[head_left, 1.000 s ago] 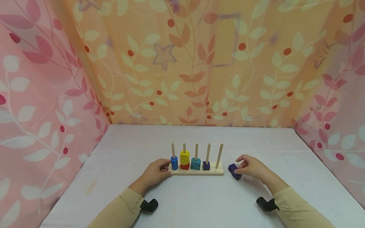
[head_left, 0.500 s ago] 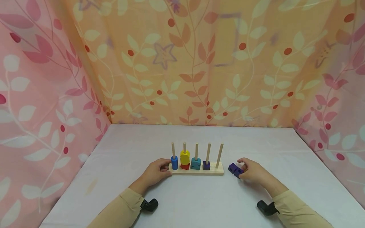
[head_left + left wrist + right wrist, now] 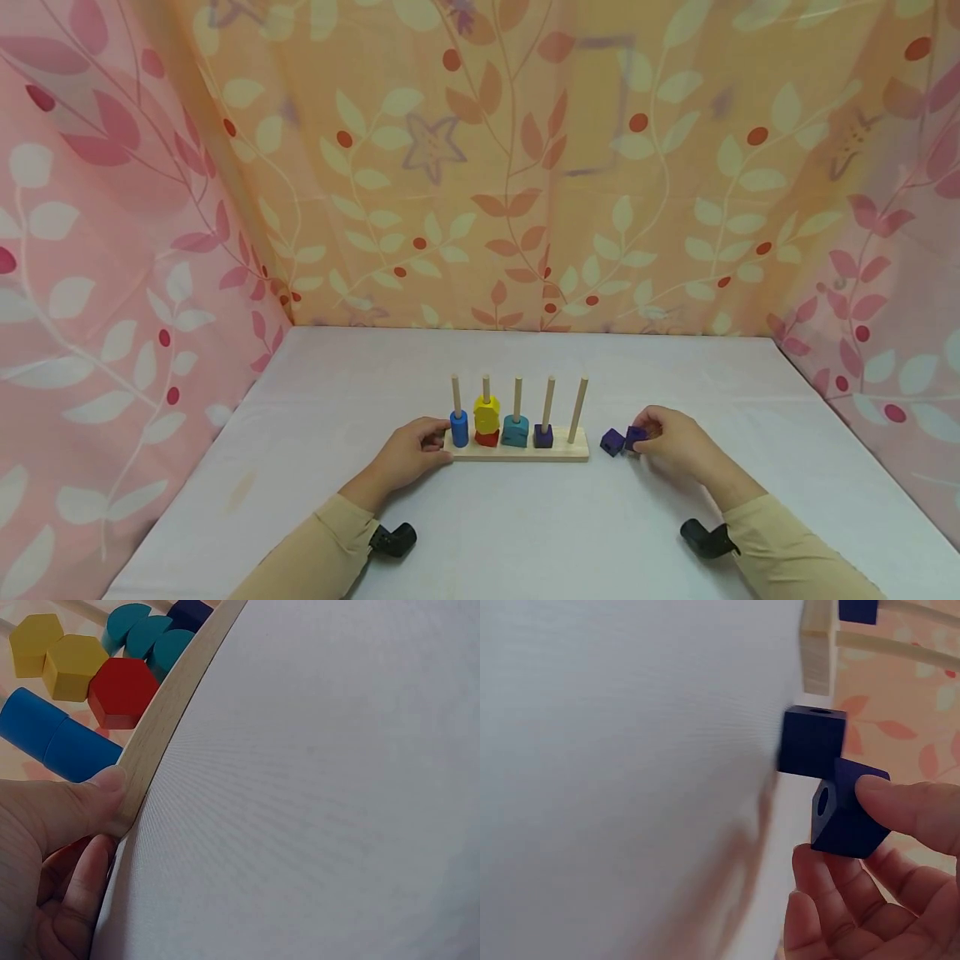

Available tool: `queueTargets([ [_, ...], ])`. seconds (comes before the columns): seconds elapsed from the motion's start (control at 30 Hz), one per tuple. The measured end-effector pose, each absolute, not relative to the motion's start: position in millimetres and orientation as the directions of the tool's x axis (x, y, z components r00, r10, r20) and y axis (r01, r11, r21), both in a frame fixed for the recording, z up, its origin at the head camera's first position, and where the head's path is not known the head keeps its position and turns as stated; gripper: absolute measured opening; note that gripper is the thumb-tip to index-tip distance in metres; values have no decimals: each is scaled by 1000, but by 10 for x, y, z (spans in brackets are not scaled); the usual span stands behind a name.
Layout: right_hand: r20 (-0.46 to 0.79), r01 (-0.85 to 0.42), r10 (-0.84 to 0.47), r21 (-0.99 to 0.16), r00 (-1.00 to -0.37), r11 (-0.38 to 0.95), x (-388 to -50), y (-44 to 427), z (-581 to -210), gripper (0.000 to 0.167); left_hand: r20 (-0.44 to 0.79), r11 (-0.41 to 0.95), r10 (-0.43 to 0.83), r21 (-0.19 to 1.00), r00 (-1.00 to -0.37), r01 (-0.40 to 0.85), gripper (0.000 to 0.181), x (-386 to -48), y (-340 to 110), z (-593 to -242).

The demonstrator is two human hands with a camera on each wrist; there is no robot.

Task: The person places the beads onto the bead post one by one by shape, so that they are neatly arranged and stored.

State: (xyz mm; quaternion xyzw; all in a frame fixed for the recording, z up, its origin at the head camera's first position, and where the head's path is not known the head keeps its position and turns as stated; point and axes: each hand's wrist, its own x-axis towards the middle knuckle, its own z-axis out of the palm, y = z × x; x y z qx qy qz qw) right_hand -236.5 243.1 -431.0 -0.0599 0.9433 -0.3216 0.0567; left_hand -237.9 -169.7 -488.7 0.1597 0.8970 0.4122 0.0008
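Observation:
My left hand [image 3: 411, 454] grips the left end of a wooden peg board [image 3: 517, 455], the thumb on its edge in the left wrist view. My right hand [image 3: 675, 442] pinches a purple block with a hole [image 3: 851, 814] between thumb and fingers, tilted and raised off the table. Close against it, a second purple block [image 3: 812, 742] sits on the cloth, right of the board. From left, the pegs carry blue cylinders [image 3: 64, 735], yellow hexagons [image 3: 75, 667] over a red hexagon [image 3: 124, 690], teal rounded pieces [image 3: 515, 431] and a purple block [image 3: 543, 435]. The rightmost peg [image 3: 577, 410] is bare.
A white cloth [image 3: 525, 533] covers the table. Orange patterned fabric [image 3: 510, 167] hangs behind it, with pink floral fabric [image 3: 97, 250] at the left side. Black wrist cameras [image 3: 393, 540] sit by both sleeves.
The right hand has taken hold of the nearer purple block and turned and raised it, out of line with the other block. The left hand and the board have stayed put.

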Motion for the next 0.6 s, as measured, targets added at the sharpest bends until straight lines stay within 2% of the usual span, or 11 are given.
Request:
queueTargets([
  [0.3,6,-112,-147,-682,-989,722,-2428,2348,-4033,29,118,617,286,737,-951,277,49,-2392,-1700,-4896],
  [0.6,167,-235,-167,-734,-972,637,-2457,2160,-3697,28,129,618,291,731,-948,289,49,-2400,-1709,-4913],
])
